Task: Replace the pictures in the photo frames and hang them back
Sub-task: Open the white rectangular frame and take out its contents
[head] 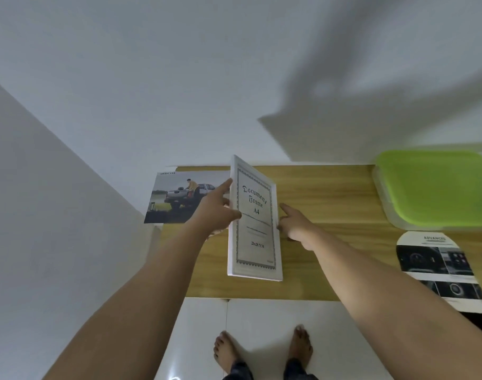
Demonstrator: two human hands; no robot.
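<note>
A white photo frame (255, 223) with a "Document Frame A4" insert is held tilted above the wooden table (330, 193). My left hand (216, 208) grips its left edge, thumb on the front, index finger along the side. My right hand (296, 224) touches the frame's right edge with its thumb, index finger pointing out. A printed picture of a pickup truck (179, 198) lies on the table's left end, partly behind my left hand. Another printed sheet with car interior photos (440, 267) lies at the right.
A clear plastic box with a green lid (437, 187) stands at the table's back right against the white wall (179, 78). My bare feet (261, 349) stand on white floor tiles in front of the table.
</note>
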